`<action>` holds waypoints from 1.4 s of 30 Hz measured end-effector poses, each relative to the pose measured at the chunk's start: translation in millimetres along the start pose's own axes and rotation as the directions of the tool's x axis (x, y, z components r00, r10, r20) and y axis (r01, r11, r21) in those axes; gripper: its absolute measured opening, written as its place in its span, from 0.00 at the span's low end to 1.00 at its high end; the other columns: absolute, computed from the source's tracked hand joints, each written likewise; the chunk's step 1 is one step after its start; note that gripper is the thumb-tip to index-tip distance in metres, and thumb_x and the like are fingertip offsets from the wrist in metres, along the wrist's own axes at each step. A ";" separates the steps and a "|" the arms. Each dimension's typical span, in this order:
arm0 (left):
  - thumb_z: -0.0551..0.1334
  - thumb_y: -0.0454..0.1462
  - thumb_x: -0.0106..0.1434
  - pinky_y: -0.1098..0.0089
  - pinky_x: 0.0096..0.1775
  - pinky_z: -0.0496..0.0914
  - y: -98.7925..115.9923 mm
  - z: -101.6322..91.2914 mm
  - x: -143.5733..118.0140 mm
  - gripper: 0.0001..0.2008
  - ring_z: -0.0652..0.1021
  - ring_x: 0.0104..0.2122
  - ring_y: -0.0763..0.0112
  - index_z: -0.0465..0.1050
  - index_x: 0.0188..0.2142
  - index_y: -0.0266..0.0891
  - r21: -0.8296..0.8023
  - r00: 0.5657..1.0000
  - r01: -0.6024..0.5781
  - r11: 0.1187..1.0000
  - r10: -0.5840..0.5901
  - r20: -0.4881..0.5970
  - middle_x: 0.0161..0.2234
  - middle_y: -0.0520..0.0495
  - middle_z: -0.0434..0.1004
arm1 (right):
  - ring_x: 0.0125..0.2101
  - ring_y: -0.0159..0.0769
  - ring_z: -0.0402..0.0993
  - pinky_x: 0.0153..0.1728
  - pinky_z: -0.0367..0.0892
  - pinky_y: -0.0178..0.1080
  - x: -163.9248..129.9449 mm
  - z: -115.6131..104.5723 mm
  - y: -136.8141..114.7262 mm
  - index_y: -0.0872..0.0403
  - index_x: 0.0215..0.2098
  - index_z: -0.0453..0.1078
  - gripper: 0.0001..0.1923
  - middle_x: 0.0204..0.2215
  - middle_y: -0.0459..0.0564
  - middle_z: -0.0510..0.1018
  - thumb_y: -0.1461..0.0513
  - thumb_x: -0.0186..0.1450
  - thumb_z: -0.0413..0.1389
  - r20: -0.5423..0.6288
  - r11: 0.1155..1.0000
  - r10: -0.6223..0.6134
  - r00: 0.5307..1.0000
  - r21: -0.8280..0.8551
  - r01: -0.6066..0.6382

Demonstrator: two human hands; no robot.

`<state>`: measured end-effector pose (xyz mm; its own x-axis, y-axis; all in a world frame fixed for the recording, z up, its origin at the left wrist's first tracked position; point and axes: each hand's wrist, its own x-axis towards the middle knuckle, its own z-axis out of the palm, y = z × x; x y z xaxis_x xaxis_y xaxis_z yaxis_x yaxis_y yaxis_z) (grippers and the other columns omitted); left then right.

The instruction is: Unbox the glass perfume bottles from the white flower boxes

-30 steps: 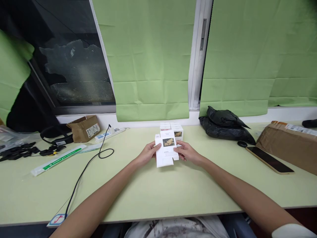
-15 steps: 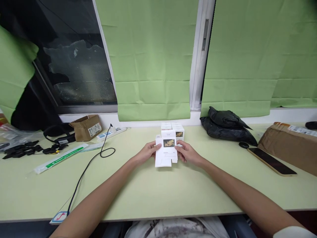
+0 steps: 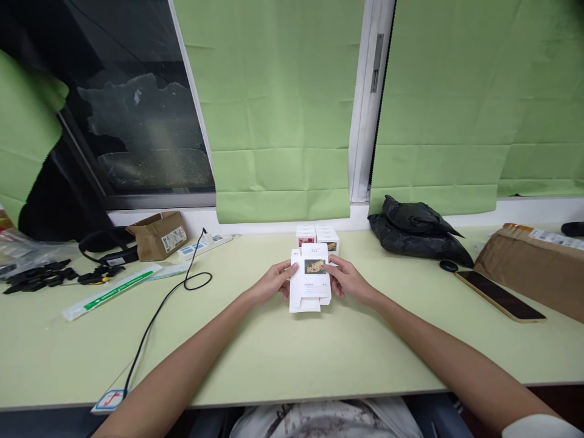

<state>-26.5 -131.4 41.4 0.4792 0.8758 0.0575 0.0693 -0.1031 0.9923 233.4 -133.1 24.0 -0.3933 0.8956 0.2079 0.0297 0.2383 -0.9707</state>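
Note:
Both my hands hold a small white carton (image 3: 311,285) with a yellow flower picture on its front, its end flaps standing open. My left hand (image 3: 272,283) grips its left side and my right hand (image 3: 347,281) its right side, just above the pale green table (image 3: 292,353). Directly behind the carton, near the wall, stands a cluster of similar small white boxes (image 3: 318,236).
A black cable (image 3: 164,301) runs from a white power strip (image 3: 201,246) to the table's front left. A brown cardboard box (image 3: 157,234), black clips and a long packet lie left. Right are a black bag (image 3: 417,231), a phone (image 3: 499,295) and a brown parcel (image 3: 533,267).
The carton has turned slightly in my hands and sits a little lower and to the right. Both hands keep their grip.

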 end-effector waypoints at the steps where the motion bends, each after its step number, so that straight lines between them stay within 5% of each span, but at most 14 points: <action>1: 0.65 0.57 0.65 0.74 0.23 0.67 -1.4 -0.5 1.3 0.29 0.76 0.23 0.71 0.75 0.55 0.39 -0.002 1.000 -0.008 1.000 0.008 -0.030 0.33 0.45 0.81 | 0.11 0.29 0.63 0.12 0.59 0.31 0.0 -0.4 -0.9 0.51 0.45 0.70 0.20 0.14 0.38 0.69 0.44 0.68 0.57 -0.001 1.000 0.005 1.000 0.010 -0.005; 17: 0.66 0.57 0.64 0.74 0.20 0.63 -9.1 -4.9 8.2 0.30 0.71 0.19 0.76 0.75 0.55 0.38 0.060 0.971 -0.076 0.995 0.088 -0.223 0.26 0.51 0.75 | 0.14 0.28 0.65 0.15 0.62 0.32 -0.8 -3.8 2.6 0.54 0.48 0.72 0.23 0.20 0.42 0.76 0.45 0.67 0.59 0.117 1.000 0.021 0.993 0.005 -0.022; 26: 0.69 0.55 0.62 0.69 0.30 0.72 -10.0 1.7 3.9 0.32 0.81 0.36 0.62 0.71 0.57 0.38 0.046 0.998 -0.040 0.998 0.042 -0.035 0.44 0.38 0.82 | 0.14 0.29 0.66 0.14 0.61 0.31 4.0 -7.9 7.9 0.53 0.45 0.71 0.23 0.20 0.43 0.77 0.43 0.67 0.58 0.043 1.000 -0.018 0.999 0.009 0.017; 34: 0.61 0.59 0.66 0.63 0.41 0.75 -20.4 -33.3 17.0 0.37 0.81 0.45 0.54 0.67 0.64 0.37 0.196 0.945 -0.119 0.973 0.172 -0.280 0.54 0.36 0.80 | 0.17 0.29 0.64 0.19 0.62 0.33 3.0 -7.7 8.4 0.53 0.44 0.73 0.21 0.26 0.46 0.79 0.44 0.71 0.53 0.001 0.989 -0.037 0.999 -0.144 0.037; 38: 0.53 0.57 0.71 0.57 0.49 0.73 -26.6 -69.7 21.7 0.33 0.79 0.51 0.48 0.67 0.63 0.36 0.530 0.847 -0.031 0.848 0.304 -0.437 0.56 0.36 0.79 | 0.19 0.30 0.63 0.24 0.60 0.34 1.3 -16.3 7.7 0.50 0.43 0.74 0.17 0.23 0.43 0.78 0.50 0.73 0.49 -0.116 0.908 -0.175 0.978 -0.403 0.115; 42: 0.45 0.48 0.76 0.57 0.50 0.70 -28.2 -102.5 19.2 0.29 0.78 0.53 0.48 0.55 0.71 0.38 0.754 0.778 0.401 0.520 0.242 -0.580 0.55 0.34 0.79 | 0.24 0.34 0.69 0.31 0.61 0.36 3.1 -28.9 8.7 0.49 0.39 0.74 0.14 0.23 0.42 0.78 0.55 0.74 0.48 -0.180 0.749 -0.275 0.944 -0.656 0.093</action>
<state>-109.0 -63.3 25.8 -0.1182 0.9297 0.3488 0.8879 -0.0583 0.4564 259.0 -117.4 19.7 -0.2141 0.8480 0.4848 0.5883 0.5082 -0.6290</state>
